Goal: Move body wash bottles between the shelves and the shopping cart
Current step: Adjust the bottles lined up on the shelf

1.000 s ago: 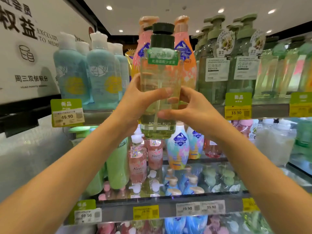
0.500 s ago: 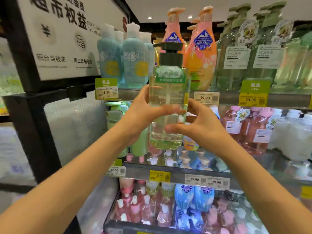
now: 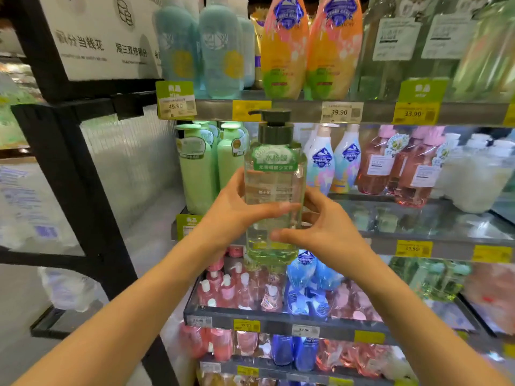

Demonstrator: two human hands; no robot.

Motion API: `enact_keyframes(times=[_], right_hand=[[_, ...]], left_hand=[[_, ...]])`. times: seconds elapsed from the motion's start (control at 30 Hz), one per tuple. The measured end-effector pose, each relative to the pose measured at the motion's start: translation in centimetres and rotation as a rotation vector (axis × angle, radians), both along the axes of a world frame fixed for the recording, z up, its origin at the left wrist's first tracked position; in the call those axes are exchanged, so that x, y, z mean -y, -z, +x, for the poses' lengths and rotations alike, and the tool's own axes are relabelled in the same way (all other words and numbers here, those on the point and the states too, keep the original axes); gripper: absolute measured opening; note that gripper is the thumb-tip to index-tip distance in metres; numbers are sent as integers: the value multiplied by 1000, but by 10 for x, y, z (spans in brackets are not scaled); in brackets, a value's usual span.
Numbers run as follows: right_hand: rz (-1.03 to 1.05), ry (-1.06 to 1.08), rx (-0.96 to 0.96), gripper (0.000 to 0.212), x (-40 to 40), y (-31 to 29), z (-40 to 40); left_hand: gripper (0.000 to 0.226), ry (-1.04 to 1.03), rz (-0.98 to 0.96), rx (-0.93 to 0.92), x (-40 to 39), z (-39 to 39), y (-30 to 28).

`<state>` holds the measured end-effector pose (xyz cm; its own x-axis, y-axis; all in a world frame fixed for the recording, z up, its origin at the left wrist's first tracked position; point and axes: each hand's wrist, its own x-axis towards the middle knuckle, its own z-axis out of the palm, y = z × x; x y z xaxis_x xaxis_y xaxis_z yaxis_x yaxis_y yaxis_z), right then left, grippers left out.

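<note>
Clear bottle point(image 3: 274, 196) with dark pump top held upright in the air in front of the shelves point(image 3: 306, 110), level with the second row. Left hand point(image 3: 237, 213) grips its left side, thumb wrapped across the front. Right hand point(image 3: 328, 232) grips its right side, fingers curled round it. Price tag point(image 3: 342, 112) on the upper shelf edge reads 39.90.
</note>
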<state>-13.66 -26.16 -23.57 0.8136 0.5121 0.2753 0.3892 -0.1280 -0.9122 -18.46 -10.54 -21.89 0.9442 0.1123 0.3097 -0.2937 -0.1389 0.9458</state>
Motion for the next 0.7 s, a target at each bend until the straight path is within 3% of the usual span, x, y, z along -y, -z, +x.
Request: enact_keyframes(times=[0.1,0.27,0.4,0.7], right_hand=[[-7,38,-62,76,1,22,-11],[-19,168,-176,68,28,65,-19],[-17,249,-231,70,80,85,-13],[-104,358,-246,76,236,116,45]], left_hand=[[76,35,9,-81,-2,1,26],[69,131,24,-185,25,7,66],[88,231,34,-231,73,29,89],[66,316,6,-258,230,108,135]])
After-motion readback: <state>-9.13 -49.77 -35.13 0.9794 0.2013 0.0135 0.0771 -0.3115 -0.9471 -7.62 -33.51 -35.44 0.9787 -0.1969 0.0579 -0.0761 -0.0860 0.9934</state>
